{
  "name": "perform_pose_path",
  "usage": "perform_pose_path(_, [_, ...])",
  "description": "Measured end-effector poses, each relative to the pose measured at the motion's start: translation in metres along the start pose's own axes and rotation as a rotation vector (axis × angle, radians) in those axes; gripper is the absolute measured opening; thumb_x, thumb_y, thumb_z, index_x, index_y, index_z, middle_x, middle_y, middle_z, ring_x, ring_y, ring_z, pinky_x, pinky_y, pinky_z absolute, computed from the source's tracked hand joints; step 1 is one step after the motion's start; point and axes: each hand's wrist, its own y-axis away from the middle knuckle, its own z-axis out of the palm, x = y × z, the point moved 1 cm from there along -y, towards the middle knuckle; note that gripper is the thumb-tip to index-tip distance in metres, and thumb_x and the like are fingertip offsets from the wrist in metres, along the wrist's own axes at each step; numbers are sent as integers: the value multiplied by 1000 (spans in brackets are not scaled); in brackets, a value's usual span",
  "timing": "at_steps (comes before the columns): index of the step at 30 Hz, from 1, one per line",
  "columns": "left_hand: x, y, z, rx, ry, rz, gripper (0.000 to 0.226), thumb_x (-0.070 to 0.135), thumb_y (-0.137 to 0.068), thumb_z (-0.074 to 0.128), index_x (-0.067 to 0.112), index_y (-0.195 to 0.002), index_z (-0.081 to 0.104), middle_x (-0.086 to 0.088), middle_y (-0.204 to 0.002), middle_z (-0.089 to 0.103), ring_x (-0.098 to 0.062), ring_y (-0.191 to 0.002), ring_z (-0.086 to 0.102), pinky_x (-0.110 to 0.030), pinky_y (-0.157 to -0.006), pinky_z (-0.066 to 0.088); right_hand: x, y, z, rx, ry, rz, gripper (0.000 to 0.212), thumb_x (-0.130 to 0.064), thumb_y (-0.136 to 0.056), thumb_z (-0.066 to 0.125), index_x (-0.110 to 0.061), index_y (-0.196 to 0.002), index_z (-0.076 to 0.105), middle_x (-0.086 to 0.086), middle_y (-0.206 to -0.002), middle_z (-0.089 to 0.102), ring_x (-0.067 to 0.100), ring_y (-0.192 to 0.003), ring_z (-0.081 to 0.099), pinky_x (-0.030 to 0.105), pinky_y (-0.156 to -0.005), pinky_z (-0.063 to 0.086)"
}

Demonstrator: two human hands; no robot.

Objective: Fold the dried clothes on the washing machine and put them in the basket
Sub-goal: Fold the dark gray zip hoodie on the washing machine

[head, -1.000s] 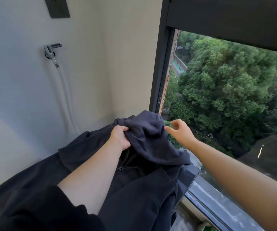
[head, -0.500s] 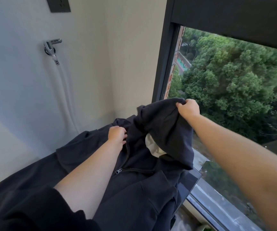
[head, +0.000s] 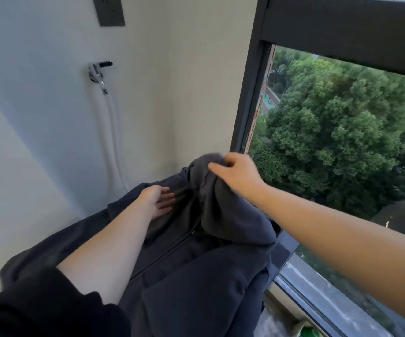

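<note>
Lying spread across the top in the corner by the window [head: 342,142]: dark zip-front hooded jacket [head: 196,276], zipper [head: 172,246] running up the middle, hood [head: 225,215] bunched at the far end. Resting flat on the cloth left of the zipper: left hand [head: 157,200], fingers [head: 168,198] spread wide, gripping nothing. Pinching the hood's top edge: right hand [head: 238,173], fingers curled onto the fabric; wall tap [head: 96,72] and white hose [head: 110,132] behind.

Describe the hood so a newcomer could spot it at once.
Find the window frame at right; below its corner lies a dark zip-up jacket. The hood is the raised, rounded bunch of fabric pinched by the right hand.
</note>
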Motion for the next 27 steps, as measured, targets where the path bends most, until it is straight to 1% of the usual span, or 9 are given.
perform_pose_path(3, [-11, 4, -29, -9, 29, -61, 26, 28, -100, 35, 10, -93, 53, -10, -84, 58, -25, -71, 55, -33, -62, 43, 7, 22, 29, -366, -204, 119, 27, -22, -98, 50, -8, -75, 54, 8, -80, 62, 14, -54, 63, 24, -48, 52])
perform_pose_path(7, [-28, 16, -34, -54, -142, -129, 44, 55, -90, 51, 12, -101, 55, -10, -100, 60, -26, -91, 56, -39, -77, 45, 43, 14, 44, -302, 216, 151, 29, -23, -99, 44, -5, -82, 58, 14, -92, 66, 25, -74, 64, 35, -63, 53])
perform_pose_path(11, [-40, 24, -20, -7, -479, -83, 72, 52, -76, 71, 10, -130, 49, -12, -126, 55, -32, -108, 54, -40, -81, 46, 61, 23, 62, -539, 684, 53, 33, -32, -97, 46, -6, -107, 62, 13, -110, 65, 30, -103, 58, 36, -87, 45])
perform_pose_path(14, [-42, 30, -13, 22, -629, 11, 48, 17, -79, 68, 2, -122, 52, -14, -105, 56, -29, -89, 54, -34, -75, 46, 68, 35, 70, -744, 859, -3, 43, -38, -96, 47, -10, -128, 50, 14, -131, 53, 32, -117, 50, 36, -94, 39])
perform_pose_path(18, [-40, 34, -29, -125, -426, -60, 30, 8, -74, 55, 5, -104, 57, -13, -94, 58, -29, -83, 57, -31, -67, 48, 87, 38, 68, -682, 1042, -119, 71, -47, -92, 49, -19, -150, 19, 8, -156, 17, 32, -142, 19, 52, -114, 15])
perform_pose_path(21, [-48, 34, -49, -175, -964, -52, 17, 23, -87, 52, 10, -98, 55, -11, -81, 57, -23, -67, 56, -27, -59, 46, 106, 44, 69, -848, 1141, -67, 79, -51, -90, 50, -25, -152, 9, 7, -159, 6, 30, -145, 10, 52, -117, 10])
perform_pose_path(23, [-48, 29, -53, -80, -1140, 164, 26, 34, -89, 51, 10, -89, 60, -8, -74, 61, -23, -62, 60, -28, -57, 49, 108, 43, 72, -778, 1107, -102, 71, -49, -89, 51, -20, -148, 26, 9, -154, 25, 31, -140, 25, 48, -114, 21])
perform_pose_path(25, [-43, 28, -50, 114, -1200, 465, 28, 37, -89, 49, 14, -82, 64, -2, -79, 65, -22, -76, 62, -32, -67, 49, 101, 35, 75, -529, 1017, -250, 48, -40, -90, 48, -15, -132, 48, 9, -135, 47, 30, -124, 43, 40, -102, 35])
perform_pose_path(27, [-39, 25, -48, 255, -1258, 653, 22, 33, -91, 48, 17, -88, 63, 0, -94, 64, -21, -91, 58, -34, -75, 45, 93, 27, 80, -370, 959, -368, 41, -34, -93, 45, -13, -128, 50, 8, -131, 48, 29, -121, 44, 38, -98, 37])
